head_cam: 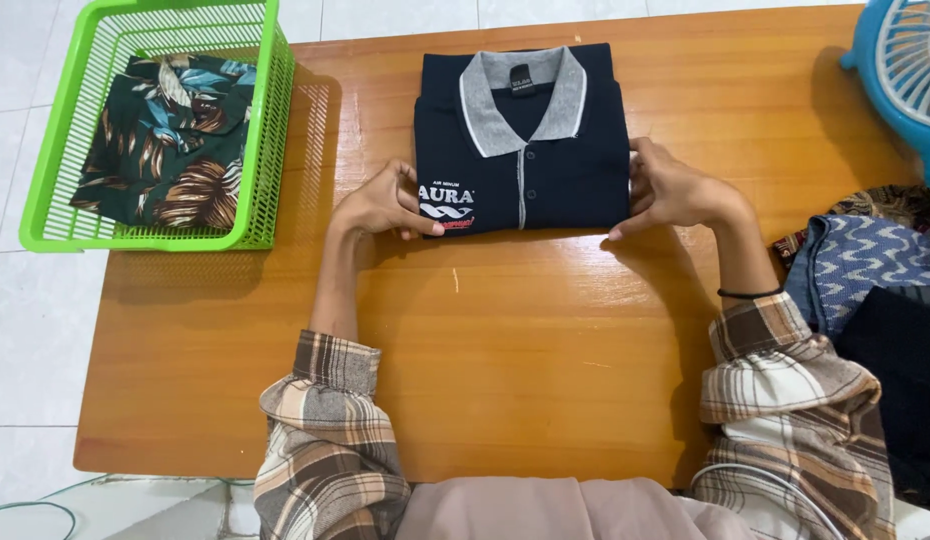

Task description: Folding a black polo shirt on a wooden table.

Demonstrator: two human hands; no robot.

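Navy fabric folded into a neat, nearly square packet lies at the far middle of the wooden table [505, 340]: one polo shirt [545, 160], front face up, with a grey collar edged in a thin pale stripe, a short placket running down its middle showing two dark buttons, and a small white and red printed emblem low on the side nearer the left hand. The collar points away from the person and the lower folded edge runs straight across the table. The left hand [385, 205] rests at the shirt's lower corner on that side, fingers curled loosely and fingertips pressed onto the cloth beside the emblem. The right hand [675, 190] is set against the opposite edge, fingers bent and touching the side of the fold, thumb tip down at the lower corner; neither hand is closed around the shirt, both only press against it. Both arms wear plaid sleeves in brown and cream, and one thin black band [750, 294] circles the right wrist. One bright green plastic basket [270, 130] stands at the table's far left corner, holding one folded dark shirt with a leaf print [170, 135]. At the right edge lies a pile of garments [865, 265], at least three, the top one blue with a white zigzag pattern. One blue fan [900, 70] shows partly at the far right corner.
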